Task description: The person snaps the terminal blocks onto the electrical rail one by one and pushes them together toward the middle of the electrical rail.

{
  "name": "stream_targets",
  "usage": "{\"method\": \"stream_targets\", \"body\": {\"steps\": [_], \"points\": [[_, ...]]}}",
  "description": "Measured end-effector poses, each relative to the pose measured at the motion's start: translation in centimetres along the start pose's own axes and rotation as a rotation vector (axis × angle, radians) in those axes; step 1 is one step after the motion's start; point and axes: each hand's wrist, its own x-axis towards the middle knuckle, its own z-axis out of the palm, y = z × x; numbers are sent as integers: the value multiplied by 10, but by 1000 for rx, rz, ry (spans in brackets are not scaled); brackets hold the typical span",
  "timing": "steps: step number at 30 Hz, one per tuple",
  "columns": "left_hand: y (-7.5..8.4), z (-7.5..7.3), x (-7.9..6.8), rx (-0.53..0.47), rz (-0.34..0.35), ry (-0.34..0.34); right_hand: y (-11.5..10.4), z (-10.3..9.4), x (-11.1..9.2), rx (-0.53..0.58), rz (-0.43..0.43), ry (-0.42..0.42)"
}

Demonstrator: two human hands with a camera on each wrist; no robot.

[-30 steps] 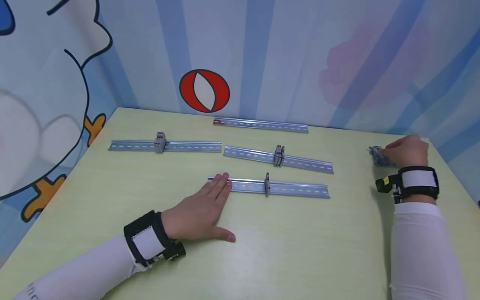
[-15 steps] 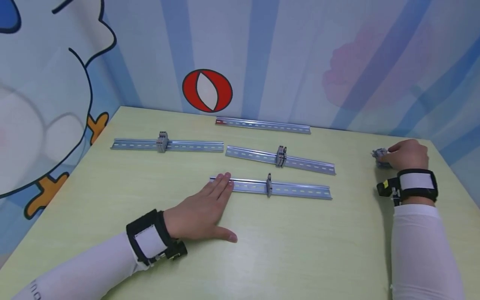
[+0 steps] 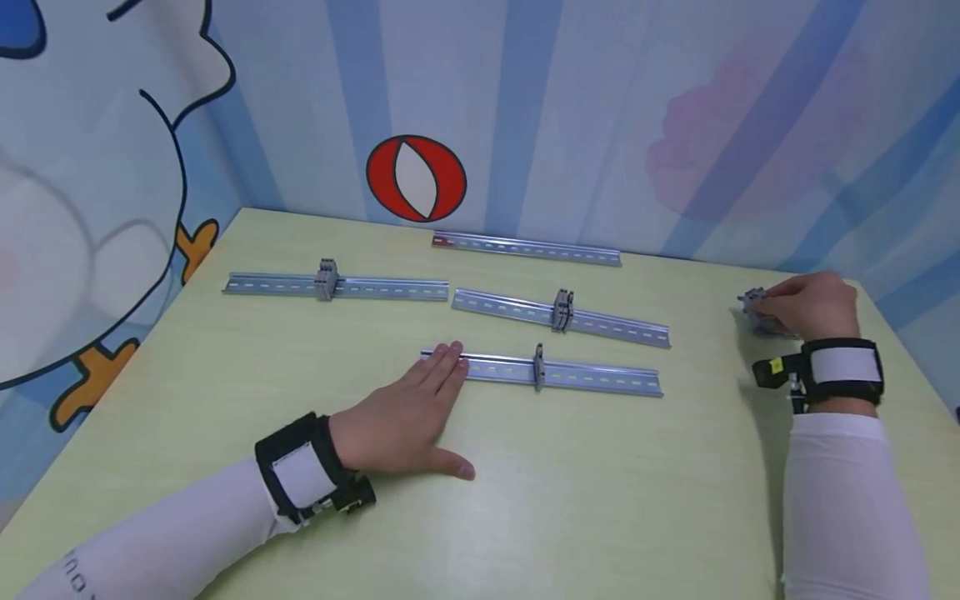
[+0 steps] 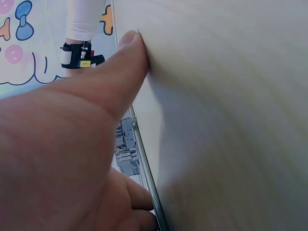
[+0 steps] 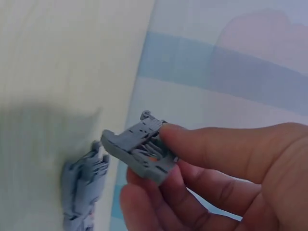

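My left hand (image 3: 405, 417) lies flat with straight fingers, its fingertips on the left end of the front slotted metal DIN rail (image 3: 600, 380). One thin grey terminal block (image 3: 539, 367) stands on that rail, right of the fingertips. At the table's far right, my right hand (image 3: 813, 304) pinches a grey terminal block (image 5: 137, 147) between thumb and fingers. In the right wrist view this block is tilted, with a small orange spot on its side. Below and left of it, more grey terminal blocks (image 5: 82, 187) lie on the table.
Behind the front rail lie a left rail (image 3: 397, 289) and a middle rail (image 3: 622, 327), each carrying grey terminal blocks. A bare rail (image 3: 532, 249) with a red mark lies along the back edge. Printed cloth walls (image 3: 585, 108) rise behind and left of the table (image 3: 585, 500).
My right hand has moved slightly at the grey terminal blocks, and one block now shows raised in its fingers. The left hand stays on the front rail. The head view has shifted a little.
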Motion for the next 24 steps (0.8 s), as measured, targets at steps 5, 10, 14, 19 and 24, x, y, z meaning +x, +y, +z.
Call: {"method": "stream_targets", "body": {"steps": [5, 10, 14, 19, 24], "points": [[-1, 0, 0, -2, 8, 4, -15, -7, -8, 30, -8, -25], [-1, -1, -1, -8, 14, 5, -37, -13, -20, -4, -69, 7], [0, -1, -1, -9, 13, 4, -52, -18, -34, -18, -159, 22], [0, -1, -1, -4, 13, 4, -70, -20, -50, -1, -225, -58], [0, -1, -1, -3, 14, 8, -91, -18, -61, -7, -252, -211]]}}
